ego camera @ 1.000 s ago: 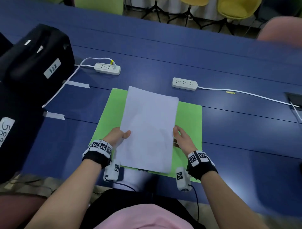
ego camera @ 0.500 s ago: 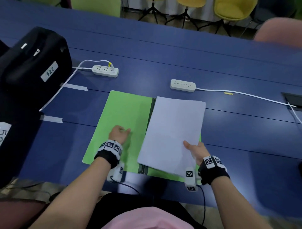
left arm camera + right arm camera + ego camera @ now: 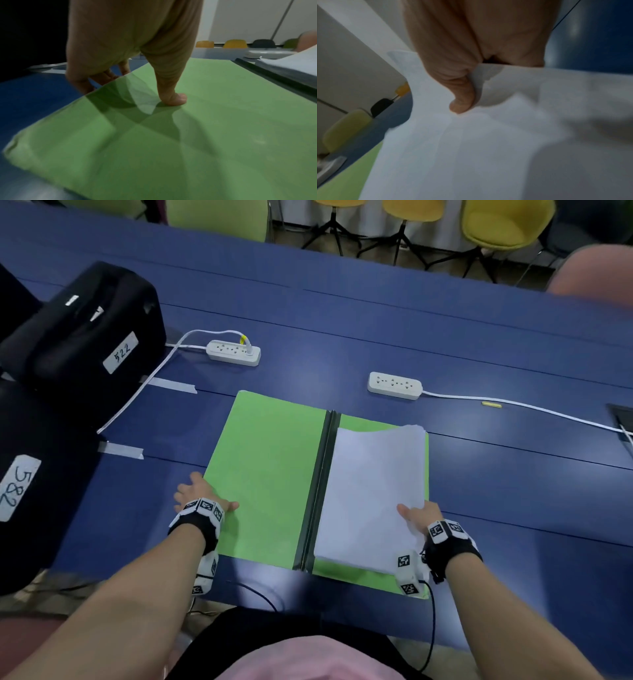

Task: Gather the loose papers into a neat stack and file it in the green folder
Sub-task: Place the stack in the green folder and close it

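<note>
Blue table (image 3: 342,313), wide, with all else upon it. Two black cases at its left: one (image 3: 82,337) labelled 522, another (image 3: 30,474) labelled 582. Green folder (image 3: 267,474) lay open and flat near the front edge, dark spine (image 3: 318,487) down its middle. Stack of white papers (image 3: 370,491) lay on the folder's right half, far edge slightly lifted, just beside the spine. Two white power strips (image 3: 233,353) (image 3: 394,385) lay beyond the folder, well apart from it. Right hand (image 3: 418,517) pinched the stack's near right edge, thumb (image 3: 462,100) on top. Left hand (image 3: 197,496) gripped the folder's left flap at its outer edge, thumb (image 3: 173,97) pressed on the green, fingers (image 3: 102,77) curled under.
</note>
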`<action>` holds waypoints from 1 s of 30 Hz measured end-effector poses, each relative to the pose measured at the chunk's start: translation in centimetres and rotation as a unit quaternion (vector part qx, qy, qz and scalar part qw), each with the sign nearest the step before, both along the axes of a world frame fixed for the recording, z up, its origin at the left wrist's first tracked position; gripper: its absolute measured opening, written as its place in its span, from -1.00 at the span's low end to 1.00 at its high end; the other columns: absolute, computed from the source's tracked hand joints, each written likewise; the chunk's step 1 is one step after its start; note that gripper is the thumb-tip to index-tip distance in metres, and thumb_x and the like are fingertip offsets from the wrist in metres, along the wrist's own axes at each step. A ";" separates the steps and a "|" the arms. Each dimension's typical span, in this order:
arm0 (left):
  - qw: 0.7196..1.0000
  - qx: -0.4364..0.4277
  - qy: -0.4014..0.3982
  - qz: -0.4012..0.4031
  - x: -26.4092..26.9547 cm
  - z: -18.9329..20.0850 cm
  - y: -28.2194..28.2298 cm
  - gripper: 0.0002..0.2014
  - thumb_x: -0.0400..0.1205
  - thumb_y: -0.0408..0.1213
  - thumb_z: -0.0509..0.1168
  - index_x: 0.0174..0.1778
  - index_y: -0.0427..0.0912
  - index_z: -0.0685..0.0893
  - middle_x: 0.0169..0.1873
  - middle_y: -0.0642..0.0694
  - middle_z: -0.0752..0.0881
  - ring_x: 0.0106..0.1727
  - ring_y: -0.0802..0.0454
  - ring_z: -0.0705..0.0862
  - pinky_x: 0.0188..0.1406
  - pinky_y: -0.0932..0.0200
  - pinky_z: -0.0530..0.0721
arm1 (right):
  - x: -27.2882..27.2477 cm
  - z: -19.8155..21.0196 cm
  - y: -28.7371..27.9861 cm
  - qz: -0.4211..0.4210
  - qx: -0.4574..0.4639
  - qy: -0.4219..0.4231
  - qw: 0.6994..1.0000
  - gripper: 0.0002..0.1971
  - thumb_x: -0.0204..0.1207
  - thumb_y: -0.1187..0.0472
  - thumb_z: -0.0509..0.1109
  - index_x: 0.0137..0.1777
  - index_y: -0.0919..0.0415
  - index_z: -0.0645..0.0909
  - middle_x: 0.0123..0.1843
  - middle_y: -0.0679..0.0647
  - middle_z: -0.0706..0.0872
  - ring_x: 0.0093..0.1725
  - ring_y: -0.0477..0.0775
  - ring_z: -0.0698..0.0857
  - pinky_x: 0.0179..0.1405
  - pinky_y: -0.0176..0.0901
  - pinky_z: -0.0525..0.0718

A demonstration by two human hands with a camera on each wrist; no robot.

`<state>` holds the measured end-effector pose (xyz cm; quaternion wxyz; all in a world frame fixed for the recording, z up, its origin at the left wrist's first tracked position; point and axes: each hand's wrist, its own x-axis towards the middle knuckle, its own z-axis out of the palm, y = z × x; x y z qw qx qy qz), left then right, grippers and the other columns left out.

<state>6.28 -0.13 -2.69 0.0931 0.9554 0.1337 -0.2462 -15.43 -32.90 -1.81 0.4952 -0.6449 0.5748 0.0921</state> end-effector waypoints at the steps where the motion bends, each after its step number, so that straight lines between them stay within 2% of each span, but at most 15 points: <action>1: 1.000 -0.008 -0.006 -0.001 -0.1 0.3 0.0 -0.04 0.21 -0.05 0.67 0.39 -0.25 0.27 0.37 -0.41 0.39 0.44 -0.33 0.36 0.26 -0.20 0.53 | 0.1 -0.4 0.1 0.001 -0.016 0.015 1.000 -0.56 0.56 0.26 0.39 0.38 0.47 0.51 0.34 0.30 0.65 0.32 0.31 0.63 0.13 -0.12 0.51; 3: 0.999 -0.024 -0.021 0.002 -0.1 0.6 0.0 -0.06 0.22 -0.13 0.67 0.40 -0.30 0.28 0.38 -0.41 0.38 0.45 -0.33 0.35 0.24 -0.18 0.55 | 0.3 -0.5 0.6 -0.005 -0.030 0.023 0.999 -0.61 0.56 0.28 0.38 0.35 0.45 0.56 0.33 0.31 0.67 0.30 0.31 0.65 0.16 -0.11 0.53; 7: 0.998 -0.046 -0.032 0.007 0.2 2.4 -0.3 -0.04 0.23 -0.20 0.68 0.45 -0.36 0.28 0.43 -0.38 0.37 0.49 -0.32 0.35 0.37 -0.17 0.47 | 0.8 -0.7 0.8 -0.009 -0.063 0.046 0.997 -0.64 0.50 0.28 0.40 0.26 0.40 0.62 0.28 0.31 0.71 0.27 0.33 0.66 0.27 0.03 0.59; 10: 0.996 -0.091 -0.011 0.010 0.4 4.6 -0.5 -0.13 0.29 -0.23 0.64 0.42 -0.34 0.31 0.41 -0.34 0.43 0.42 -0.33 0.48 0.31 -0.17 0.52 | 1.2 -0.4 1.1 -0.003 -0.096 0.065 0.993 -0.71 0.47 0.26 0.41 0.16 0.36 0.67 0.21 0.30 0.73 0.20 0.33 0.68 0.06 -0.07 0.59; 13: 0.989 -0.139 -0.012 -0.044 0.5 7.3 -0.2 -0.36 0.44 -0.16 0.53 0.34 -0.32 0.42 0.34 -0.29 0.55 0.36 -0.29 0.54 0.26 -0.13 0.56 | 1.2 -0.4 1.5 0.007 -0.118 0.076 0.990 -0.81 0.46 0.26 0.41 0.03 0.30 0.67 0.16 0.31 0.74 0.04 0.31 0.67 -0.13 -0.15 0.49; 15: 0.974 -0.213 -0.018 -0.081 0.5 9.2 0.2 -0.49 0.51 -0.13 0.47 0.30 -0.28 0.52 0.27 -0.21 0.62 0.27 -0.21 0.60 0.20 -0.06 0.58 | 1.1 -0.3 1.7 0.013 -0.134 0.073 0.988 -0.74 0.45 0.26 0.42 0.12 0.34 0.64 0.20 0.32 0.72 0.13 0.33 0.67 -0.12 -0.15 0.46; 16: 0.961 -0.262 -0.013 -0.090 0.3 10.1 0.4 -0.59 0.53 -0.13 0.44 0.22 -0.25 0.58 0.16 -0.19 0.67 0.17 -0.16 0.64 0.12 -0.01 0.58 | 1.0 -0.4 1.7 0.010 -0.140 0.069 0.988 -0.67 0.45 0.25 0.44 0.20 0.35 0.60 0.23 0.32 0.69 0.20 0.34 0.66 -0.09 -0.13 0.46; 18: 0.930 -0.355 0.002 -0.092 -0.1 11.7 0.7 -0.80 0.57 -0.19 0.40 0.02 -0.21 0.66 0.05 -0.25 0.74 0.01 -0.09 0.67 0.03 0.08 0.57 | 0.8 -0.4 1.5 0.007 -0.138 0.062 0.988 -0.53 0.44 0.20 0.47 0.31 0.36 0.50 0.31 0.32 0.65 0.29 0.35 0.62 0.03 -0.05 0.54; 20: 0.908 -0.407 0.024 -0.098 -0.8 13.2 0.9 -0.95 0.63 -0.28 0.33 -0.05 -0.14 0.69 0.00 -0.17 0.77 -0.01 -0.02 0.66 0.00 0.17 0.55 | 0.6 -0.4 1.2 0.015 -0.126 0.064 0.990 -0.37 0.44 0.15 0.50 0.44 0.36 0.37 0.39 0.33 0.57 0.37 0.36 0.56 0.18 0.05 0.56; 22: 0.894 -0.432 0.047 -0.110 -1.4 14.5 0.9 -0.86 0.68 -0.36 0.25 -0.01 -0.08 0.70 0.00 -0.10 0.77 -0.01 0.00 0.68 0.02 0.18 0.59 | 0.6 -0.2 1.0 0.030 -0.133 0.092 0.986 -0.23 0.40 0.10 0.53 0.50 0.36 0.24 0.44 0.35 0.48 0.41 0.39 0.49 0.25 0.13 0.54; 25: 0.874 -0.468 0.081 -0.106 -2.1 16.2 0.9 -0.76 0.72 -0.42 0.14 0.15 -0.16 0.69 0.06 -0.16 0.78 0.07 -0.06 0.72 0.12 0.06 0.70 | 2.0 0.7 1.6 0.067 -0.239 0.146 0.958 -0.16 0.31 0.01 0.55 0.50 0.25 0.22 0.43 0.31 0.41 0.41 0.39 0.42 0.30 0.19 0.48; 27: 0.865 -0.481 0.096 -0.105 -2.6 16.8 0.5 -0.73 0.74 -0.42 0.10 0.23 -0.19 0.68 0.11 -0.18 0.77 0.12 -0.08 0.72 0.19 -0.03 0.69 | 4.4 2.1 2.7 0.085 -0.293 0.052 0.951 -0.23 0.36 -0.04 0.50 0.51 0.17 0.26 0.41 0.27 0.44 0.38 0.36 0.46 0.32 0.16 0.48; 30: 0.857 -0.491 0.109 -0.113 -3.6 17.3 -0.8 -0.68 0.76 -0.42 0.05 0.31 -0.19 0.63 0.14 -0.15 0.76 0.13 -0.07 0.70 0.16 0.04 0.70 | 9.1 6.0 6.0 0.109 -0.188 -0.199 0.956 -0.41 0.50 -0.11 0.38 0.45 0.15 0.38 0.34 0.19 0.53 0.28 0.21 0.61 0.22 -0.11 0.50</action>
